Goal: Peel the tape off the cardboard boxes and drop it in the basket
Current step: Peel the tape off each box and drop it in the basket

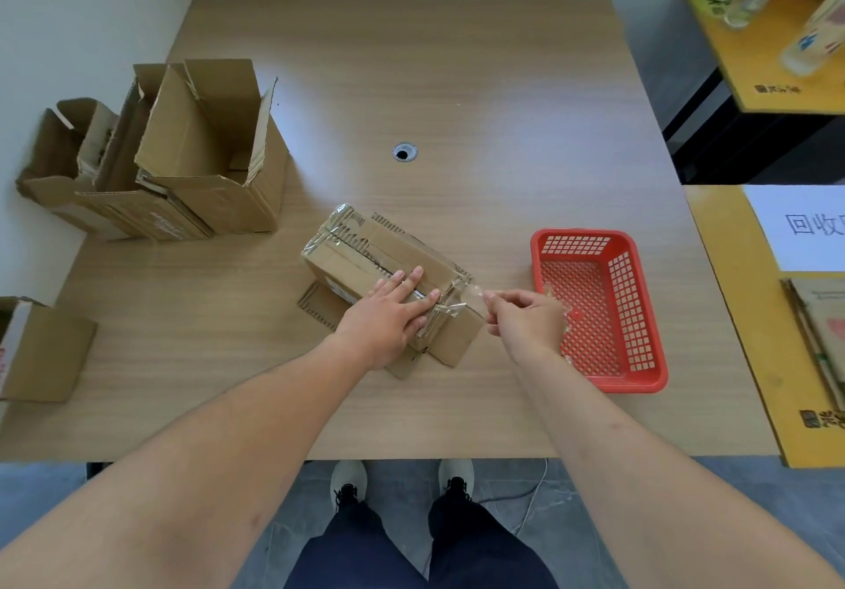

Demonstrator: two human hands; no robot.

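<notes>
A closed cardboard box (388, 277) lies at an angle near the middle of the tabletop (457, 85), with a red basket (640, 373) just beside it to the right. The box is pressed down by the left hand (388, 319), whose fingers are laid flat and straight across the top seam. A strip of clear tape (462, 298) is pinched between thumb and fingertips of the right hand (526, 319), lifted off the box's near-right corner and stretched taut between box and hand. More clear tape is seen wrinkled along the seam and wrapped over the far end of the box. A few crumpled clear scraps appear to lie already in the basket near its left wall.

The tape is judged to be thin, light and limp, sticky on one side, and likely to tear or split into slivers if pulled sharply; it may also cling to the fingers when released over the basket. It is best taken by a lifted free end and drawn low along the seam. The box looks light and fairly stiff, so it would slide or lift under the pull unless held down close to the peel line.

Opened boxes (183, 154) stand at the tabletop's left edge.
</notes>
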